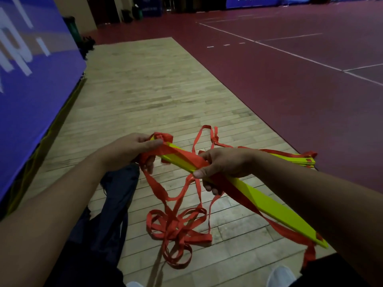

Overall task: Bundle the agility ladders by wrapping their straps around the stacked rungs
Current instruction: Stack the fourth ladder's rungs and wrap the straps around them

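Left hand has its fingers curled tight round the far end of the stacked flat yellow-green plastic rungs and a bunch of red webbing strap. The right hand clamps the stack mid-length, thumb down on a diagonal wrap of that strap. Below the fingers, loose red strap loops pile on the pale wooden floor, a dark navy bag lies under the left wrist, and a second stack of yellow-green rungs shows just beyond the right hand.
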`<state>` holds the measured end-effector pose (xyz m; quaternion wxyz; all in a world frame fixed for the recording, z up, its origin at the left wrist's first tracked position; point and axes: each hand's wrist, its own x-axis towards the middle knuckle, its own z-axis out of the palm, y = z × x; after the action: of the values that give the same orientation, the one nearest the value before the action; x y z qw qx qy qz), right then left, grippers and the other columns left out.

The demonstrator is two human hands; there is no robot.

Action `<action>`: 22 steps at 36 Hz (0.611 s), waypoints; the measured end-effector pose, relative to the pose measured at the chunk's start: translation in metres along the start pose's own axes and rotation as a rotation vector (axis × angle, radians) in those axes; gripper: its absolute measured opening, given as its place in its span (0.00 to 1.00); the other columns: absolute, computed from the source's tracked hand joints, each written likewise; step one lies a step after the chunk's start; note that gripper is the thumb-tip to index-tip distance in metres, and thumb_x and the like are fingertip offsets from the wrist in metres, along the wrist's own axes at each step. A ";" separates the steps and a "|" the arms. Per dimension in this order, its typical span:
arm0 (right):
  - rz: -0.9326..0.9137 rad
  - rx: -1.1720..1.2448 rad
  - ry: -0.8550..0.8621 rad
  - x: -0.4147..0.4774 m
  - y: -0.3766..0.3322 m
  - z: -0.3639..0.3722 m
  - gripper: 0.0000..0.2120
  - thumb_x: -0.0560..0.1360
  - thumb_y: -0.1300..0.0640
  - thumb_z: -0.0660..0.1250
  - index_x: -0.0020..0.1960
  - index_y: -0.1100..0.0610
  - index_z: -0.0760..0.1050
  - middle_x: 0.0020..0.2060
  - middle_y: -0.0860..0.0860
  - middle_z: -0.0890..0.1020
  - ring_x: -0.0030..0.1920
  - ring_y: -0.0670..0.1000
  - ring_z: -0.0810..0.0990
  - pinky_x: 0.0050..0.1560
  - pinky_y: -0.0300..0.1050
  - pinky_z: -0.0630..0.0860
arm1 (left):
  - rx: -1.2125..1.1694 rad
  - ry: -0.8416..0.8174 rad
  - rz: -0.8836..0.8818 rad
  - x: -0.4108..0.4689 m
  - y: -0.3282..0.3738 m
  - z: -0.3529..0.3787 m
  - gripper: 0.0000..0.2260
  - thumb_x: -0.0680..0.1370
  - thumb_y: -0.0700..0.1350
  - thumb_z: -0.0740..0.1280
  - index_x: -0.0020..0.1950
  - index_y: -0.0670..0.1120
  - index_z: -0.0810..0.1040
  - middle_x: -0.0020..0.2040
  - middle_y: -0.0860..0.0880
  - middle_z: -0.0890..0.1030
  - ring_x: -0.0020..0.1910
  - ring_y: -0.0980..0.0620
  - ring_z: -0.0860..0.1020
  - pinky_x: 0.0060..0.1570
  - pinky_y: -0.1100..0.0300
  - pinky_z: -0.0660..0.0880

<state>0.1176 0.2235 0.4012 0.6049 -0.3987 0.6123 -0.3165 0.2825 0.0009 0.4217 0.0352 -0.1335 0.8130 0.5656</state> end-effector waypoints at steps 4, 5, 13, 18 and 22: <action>-0.091 0.068 0.072 0.002 0.001 -0.003 0.02 0.81 0.58 0.66 0.52 0.54 0.73 0.34 0.54 0.77 0.34 0.52 0.77 0.38 0.46 0.76 | -0.194 -0.059 0.032 -0.001 -0.007 0.000 0.24 0.64 0.66 0.78 0.46 0.48 0.83 0.33 0.45 0.78 0.34 0.43 0.80 0.39 0.52 0.80; -0.105 0.100 0.071 0.002 0.000 -0.003 0.02 0.81 0.58 0.65 0.52 0.53 0.73 0.34 0.54 0.76 0.34 0.52 0.76 0.37 0.46 0.76 | -0.207 -0.064 0.061 -0.001 -0.007 0.000 0.21 0.63 0.65 0.78 0.45 0.51 0.84 0.32 0.47 0.76 0.32 0.45 0.79 0.37 0.54 0.79; -0.088 0.069 0.064 0.001 -0.001 -0.003 0.04 0.82 0.57 0.65 0.54 0.57 0.72 0.36 0.55 0.76 0.34 0.51 0.77 0.36 0.46 0.77 | 0.037 0.048 0.059 -0.011 0.012 -0.030 0.37 0.59 0.59 0.82 0.64 0.56 0.72 0.39 0.48 0.83 0.30 0.52 0.75 0.28 0.63 0.73; 0.106 -0.171 0.120 0.003 0.007 -0.005 0.09 0.79 0.55 0.69 0.59 0.52 0.74 0.40 0.55 0.78 0.39 0.52 0.80 0.40 0.47 0.81 | 0.491 0.012 0.058 -0.022 0.021 -0.033 0.10 0.67 0.58 0.73 0.47 0.60 0.80 0.40 0.55 0.83 0.32 0.57 0.77 0.36 0.60 0.75; 0.135 -0.263 0.112 0.003 0.010 -0.006 0.17 0.79 0.54 0.69 0.66 0.58 0.73 0.40 0.55 0.79 0.36 0.49 0.81 0.37 0.44 0.80 | 0.504 0.055 0.152 -0.018 0.019 -0.032 0.13 0.69 0.66 0.70 0.44 0.58 0.83 0.34 0.51 0.78 0.32 0.54 0.72 0.36 0.59 0.71</action>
<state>0.1111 0.2254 0.3914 0.5322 -0.4144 0.7065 -0.2140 0.2981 -0.0193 0.4547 0.0028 -0.0745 0.9367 0.3422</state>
